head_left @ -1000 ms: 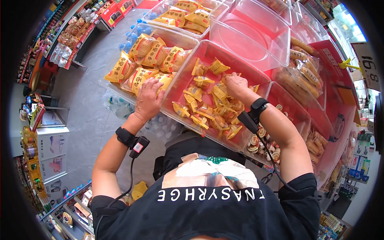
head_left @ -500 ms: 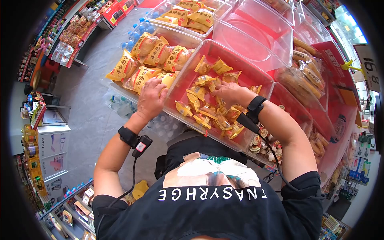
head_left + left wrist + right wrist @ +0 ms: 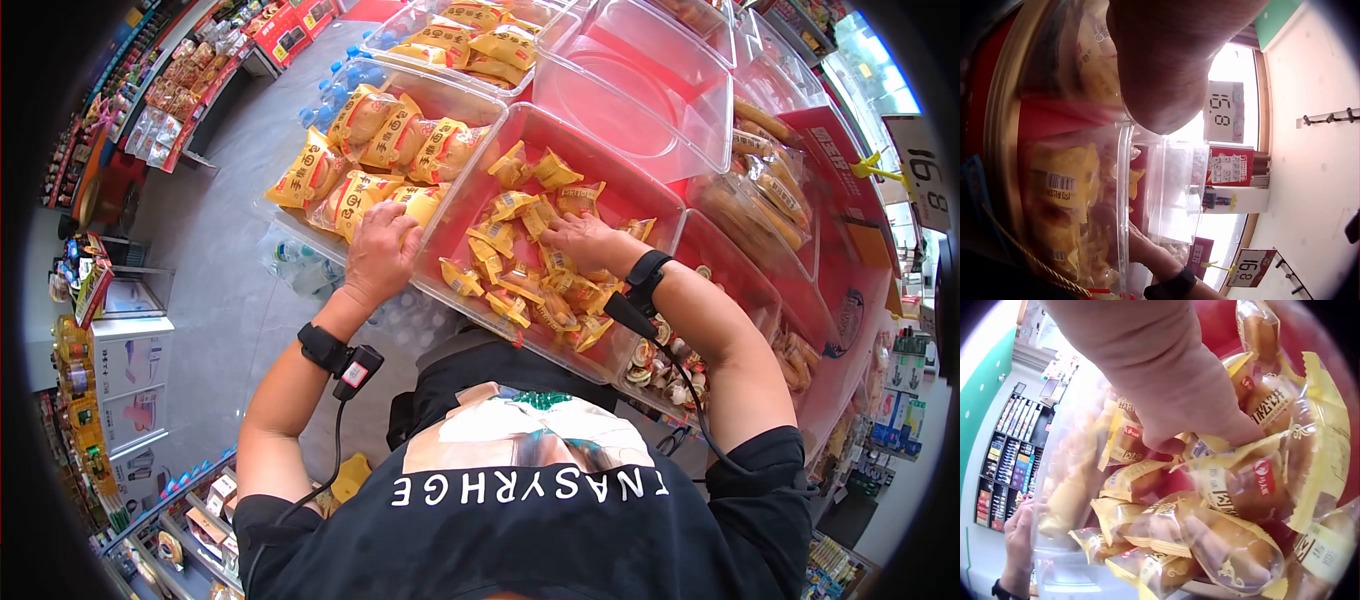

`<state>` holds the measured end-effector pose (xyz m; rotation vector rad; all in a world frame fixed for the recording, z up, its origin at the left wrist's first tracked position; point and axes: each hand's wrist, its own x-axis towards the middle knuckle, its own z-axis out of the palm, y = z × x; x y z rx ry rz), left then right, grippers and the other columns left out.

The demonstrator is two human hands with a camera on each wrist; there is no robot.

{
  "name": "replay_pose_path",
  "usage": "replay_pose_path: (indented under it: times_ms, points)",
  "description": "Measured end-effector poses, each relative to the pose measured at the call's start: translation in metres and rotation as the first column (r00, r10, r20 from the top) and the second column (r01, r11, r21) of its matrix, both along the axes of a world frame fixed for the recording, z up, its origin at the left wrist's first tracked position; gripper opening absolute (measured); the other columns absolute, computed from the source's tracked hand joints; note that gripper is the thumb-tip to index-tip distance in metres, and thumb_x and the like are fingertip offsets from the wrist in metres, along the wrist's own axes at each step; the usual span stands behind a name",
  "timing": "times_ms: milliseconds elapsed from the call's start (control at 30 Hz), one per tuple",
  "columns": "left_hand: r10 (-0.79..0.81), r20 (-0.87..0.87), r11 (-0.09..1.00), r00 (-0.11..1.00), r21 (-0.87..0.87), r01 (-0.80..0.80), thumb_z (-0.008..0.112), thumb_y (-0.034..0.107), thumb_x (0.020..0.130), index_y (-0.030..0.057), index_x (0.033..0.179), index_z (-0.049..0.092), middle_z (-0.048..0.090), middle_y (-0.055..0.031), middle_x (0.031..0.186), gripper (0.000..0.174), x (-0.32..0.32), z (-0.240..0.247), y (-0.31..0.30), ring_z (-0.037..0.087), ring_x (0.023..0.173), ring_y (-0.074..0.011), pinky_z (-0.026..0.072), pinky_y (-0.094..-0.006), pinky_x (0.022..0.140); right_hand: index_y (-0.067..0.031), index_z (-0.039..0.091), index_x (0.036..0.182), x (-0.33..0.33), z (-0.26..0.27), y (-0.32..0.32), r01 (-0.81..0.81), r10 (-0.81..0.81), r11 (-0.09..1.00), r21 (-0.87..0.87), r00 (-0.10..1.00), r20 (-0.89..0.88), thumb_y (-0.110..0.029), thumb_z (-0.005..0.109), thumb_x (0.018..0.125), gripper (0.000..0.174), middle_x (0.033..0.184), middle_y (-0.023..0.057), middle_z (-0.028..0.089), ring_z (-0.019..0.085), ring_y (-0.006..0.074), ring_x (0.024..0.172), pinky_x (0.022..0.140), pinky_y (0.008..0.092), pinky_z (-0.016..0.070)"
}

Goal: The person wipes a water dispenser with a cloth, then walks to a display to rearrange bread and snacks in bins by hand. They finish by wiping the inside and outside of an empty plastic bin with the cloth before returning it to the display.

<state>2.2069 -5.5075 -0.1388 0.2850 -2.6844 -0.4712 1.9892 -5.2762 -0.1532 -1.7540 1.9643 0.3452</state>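
Observation:
My left hand (image 3: 382, 250) rests at the near edge of the left bin (image 3: 300, 222), its fingers over a large yellow bread package (image 3: 420, 200). In the left wrist view that hand (image 3: 1169, 69) overlaps the clear bin rim (image 3: 1124, 187). My right hand (image 3: 585, 242) reaches down into the red-lined bin (image 3: 625, 170) among small yellow-wrapped cakes (image 3: 495, 235). In the right wrist view, the thumb and fingers of the right hand (image 3: 1166, 387) stand apart around a wrapped cake (image 3: 1202, 447); the fingertips are hidden behind wrappers, so I cannot tell whether they grip one.
More bread packages (image 3: 385, 130) fill the left bin. Beyond the cakes stands another clear bin (image 3: 625, 90). Long packaged loaves (image 3: 765, 190) and small round-topped items (image 3: 665, 365) sit in bins to the right. A price sign (image 3: 922, 175) hangs at far right.
My right hand has moved left and slightly toward me within the bin, and a few wrapped cakes around it have shifted. My left hand stays at the left bin's edge.

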Motion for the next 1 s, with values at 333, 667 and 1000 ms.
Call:
replay_pose_path:
  times_ms: [333, 667, 1000]
  points:
    - [-0.002, -0.015, 1.0, 1.0, 0.026, 0.002, 0.057, 0.019, 0.078, 0.0026, 0.087, 0.06, 0.054, -0.0142, 0.102, 0.019, 0.0, 0.003, 0.002, 0.048, 0.102, -0.0298, 0.037, -0.0387, 0.087, -0.0208, 0.025, 0.135, 0.008, -0.007, 0.001, -0.12, 0.112, 0.992, -0.031, 0.977, -0.182, -0.015, 0.073, 0.056, 0.093, 0.139, 0.0169, 0.02, 0.025, 0.032, 0.127, 0.096, 0.0488, 0.029]
    - [0.018, -0.016, 0.999, 1.0, 0.027, -0.018, 0.056, 0.018, 0.078, 0.0029, 0.087, 0.06, 0.054, -0.0129, 0.102, 0.018, 0.001, 0.003, 0.003, 0.048, 0.101, -0.0291, 0.0379, -0.0384, 0.086, -0.0165, 0.056, 0.106, -0.004, 0.005, -0.004, 0.129, -0.1, 0.983, -0.13, 0.972, 0.211, -0.002, 0.058, 0.061, 0.046, 0.092, 0.0113, 0.06, 0.058, 0.0281, 0.087, 0.072, 0.0359, 0.0457]
    - [0.029, -0.017, 0.999, 0.999, 0.042, -0.028, 0.056, 0.019, 0.078, 0.0036, 0.086, 0.061, 0.055, -0.0124, 0.102, 0.018, 0.0, 0.003, 0.003, 0.05, 0.1, -0.0287, 0.039, -0.0375, 0.085, -0.0089, 0.052, 0.112, -0.016, 0.008, -0.015, 0.465, -0.564, 0.825, 0.321, 0.65, 0.509, -0.007, 0.06, 0.056, 0.057, 0.093, 0.0108, 0.059, 0.057, 0.0217, 0.087, 0.073, 0.0304, 0.046]
